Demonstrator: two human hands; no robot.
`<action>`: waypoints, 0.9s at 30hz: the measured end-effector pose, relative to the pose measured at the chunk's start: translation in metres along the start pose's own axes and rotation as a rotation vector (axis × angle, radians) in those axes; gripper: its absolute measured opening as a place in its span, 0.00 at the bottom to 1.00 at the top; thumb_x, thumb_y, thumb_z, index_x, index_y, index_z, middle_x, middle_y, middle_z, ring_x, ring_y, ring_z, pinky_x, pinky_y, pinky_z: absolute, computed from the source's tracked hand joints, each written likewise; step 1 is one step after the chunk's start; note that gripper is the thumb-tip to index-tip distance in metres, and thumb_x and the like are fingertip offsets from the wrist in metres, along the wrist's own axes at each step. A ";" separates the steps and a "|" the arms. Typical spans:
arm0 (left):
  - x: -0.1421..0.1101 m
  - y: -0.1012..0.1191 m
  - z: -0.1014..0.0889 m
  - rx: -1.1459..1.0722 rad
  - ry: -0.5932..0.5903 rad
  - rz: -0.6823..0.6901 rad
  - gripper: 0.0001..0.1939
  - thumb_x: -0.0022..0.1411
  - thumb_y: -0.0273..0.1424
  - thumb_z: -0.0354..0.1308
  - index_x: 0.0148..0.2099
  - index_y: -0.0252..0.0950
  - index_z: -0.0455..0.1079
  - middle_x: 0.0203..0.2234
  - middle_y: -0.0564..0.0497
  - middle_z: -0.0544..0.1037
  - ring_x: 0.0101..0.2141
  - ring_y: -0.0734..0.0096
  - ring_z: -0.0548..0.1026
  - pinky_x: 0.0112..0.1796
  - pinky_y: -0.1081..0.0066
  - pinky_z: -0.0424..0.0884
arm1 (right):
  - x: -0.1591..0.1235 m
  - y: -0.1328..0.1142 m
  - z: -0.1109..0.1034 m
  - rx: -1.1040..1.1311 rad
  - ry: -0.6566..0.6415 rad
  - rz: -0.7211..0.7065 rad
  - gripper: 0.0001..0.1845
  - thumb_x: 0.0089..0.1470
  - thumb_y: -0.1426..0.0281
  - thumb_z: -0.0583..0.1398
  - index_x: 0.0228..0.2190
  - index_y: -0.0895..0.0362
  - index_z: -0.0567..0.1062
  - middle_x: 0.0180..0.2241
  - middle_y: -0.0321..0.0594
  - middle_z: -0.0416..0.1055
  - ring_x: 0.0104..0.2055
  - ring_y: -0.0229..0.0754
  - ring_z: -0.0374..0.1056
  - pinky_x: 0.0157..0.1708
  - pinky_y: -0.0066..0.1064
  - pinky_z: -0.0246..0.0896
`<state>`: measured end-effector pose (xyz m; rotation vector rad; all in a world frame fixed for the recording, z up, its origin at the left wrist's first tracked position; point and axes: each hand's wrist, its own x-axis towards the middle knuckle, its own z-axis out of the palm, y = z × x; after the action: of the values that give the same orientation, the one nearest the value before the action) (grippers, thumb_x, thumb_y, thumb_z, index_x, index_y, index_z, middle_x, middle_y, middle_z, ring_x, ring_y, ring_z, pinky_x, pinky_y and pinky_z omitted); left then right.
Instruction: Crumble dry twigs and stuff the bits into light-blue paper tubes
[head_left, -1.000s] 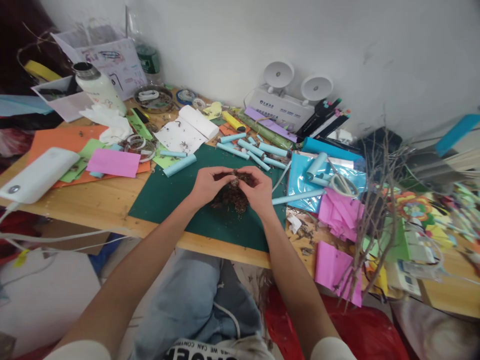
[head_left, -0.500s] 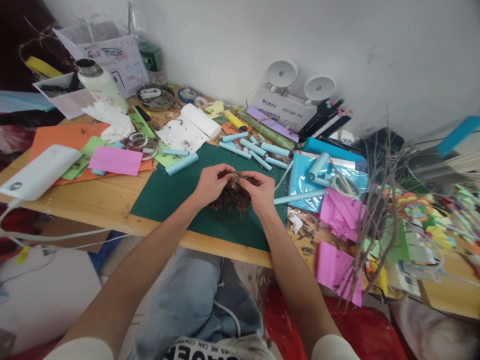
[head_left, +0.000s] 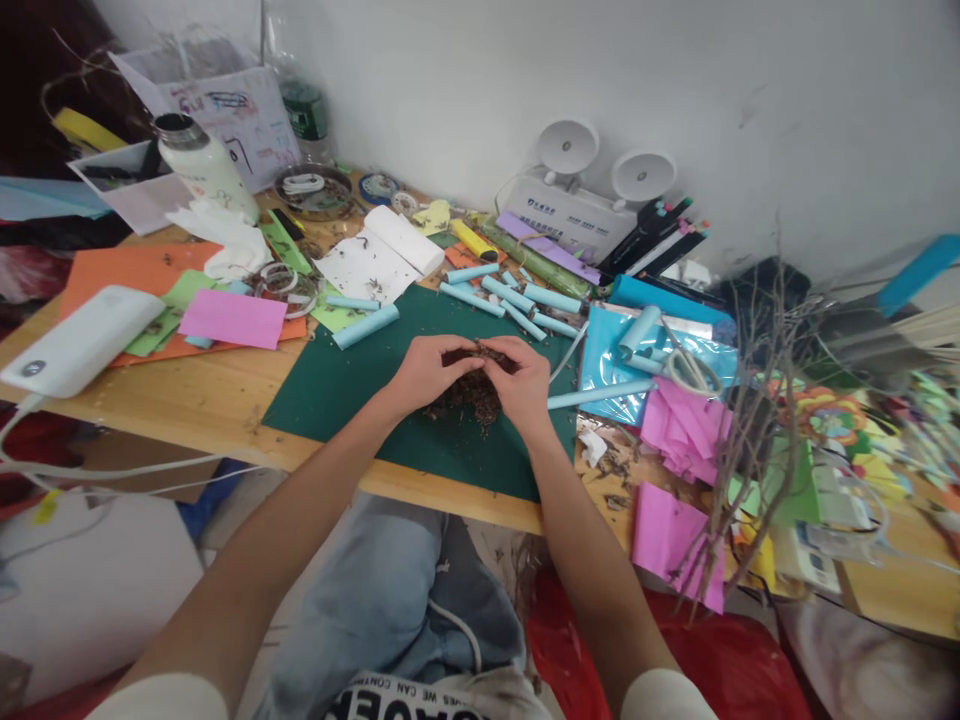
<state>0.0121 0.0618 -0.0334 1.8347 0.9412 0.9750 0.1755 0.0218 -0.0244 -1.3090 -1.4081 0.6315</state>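
A clump of brown, crumbly dried plant bits [head_left: 471,393] lies on the dark green mat [head_left: 352,385]. Over it, my left hand [head_left: 429,372] and my right hand [head_left: 521,378] meet at the fingertips. Both are closed, thumbs pressed against fingers, on a pinch of the same brown material between them. How much each hand holds is partly hidden by the fingers. Beyond my hands, several rolled light blue paper tubes [head_left: 510,295] lie at the mat's far edge.
Left stand a white power bank [head_left: 81,340], a pink paper sheet [head_left: 232,318] and a white bottle [head_left: 206,170]. On the right are scissors [head_left: 691,372], a blue plastic packet [head_left: 611,350], pink crumpled paper [head_left: 682,425] and upright dry twigs [head_left: 772,400]. A twin-headed lamp [head_left: 574,215] stands against the wall.
My fingers have closed in further over the brown material, and both thumbs now almost touch. Less of the clump's top shows. The camera view has shifted very slightly.
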 end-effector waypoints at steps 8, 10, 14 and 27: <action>0.002 -0.006 -0.012 0.137 0.021 0.006 0.12 0.64 0.34 0.57 0.42 0.38 0.80 0.36 0.49 0.84 0.38 0.63 0.80 0.42 0.69 0.74 | -0.001 0.002 -0.007 0.102 0.042 0.179 0.13 0.50 0.61 0.66 0.37 0.53 0.83 0.35 0.39 0.82 0.38 0.46 0.77 0.42 0.39 0.72; 0.001 -0.005 -0.019 0.262 -0.016 0.034 0.16 0.67 0.33 0.52 0.50 0.39 0.78 0.38 0.48 0.83 0.38 0.63 0.80 0.42 0.68 0.73 | -0.004 -0.001 -0.007 0.050 0.003 0.140 0.17 0.55 0.59 0.62 0.42 0.53 0.82 0.39 0.39 0.81 0.42 0.47 0.77 0.47 0.40 0.72; -0.001 0.000 -0.030 0.502 -0.164 0.091 0.22 0.67 0.29 0.47 0.60 0.38 0.70 0.44 0.44 0.80 0.45 0.58 0.77 0.46 0.62 0.72 | -0.005 -0.001 -0.010 0.010 -0.102 0.130 0.20 0.59 0.55 0.58 0.42 0.53 0.82 0.42 0.40 0.81 0.43 0.47 0.77 0.43 0.38 0.73; -0.060 0.023 -0.039 0.626 -0.134 -0.047 0.23 0.66 0.41 0.55 0.58 0.35 0.69 0.48 0.41 0.75 0.39 0.59 0.76 0.41 0.59 0.75 | -0.020 -0.020 -0.045 -0.605 -0.349 0.077 0.20 0.50 0.65 0.65 0.46 0.56 0.79 0.41 0.47 0.77 0.31 0.43 0.71 0.39 0.40 0.69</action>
<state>-0.0421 0.0137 -0.0146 2.3391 1.2959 0.5453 0.2057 -0.0138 0.0003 -1.7904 -1.9377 0.5174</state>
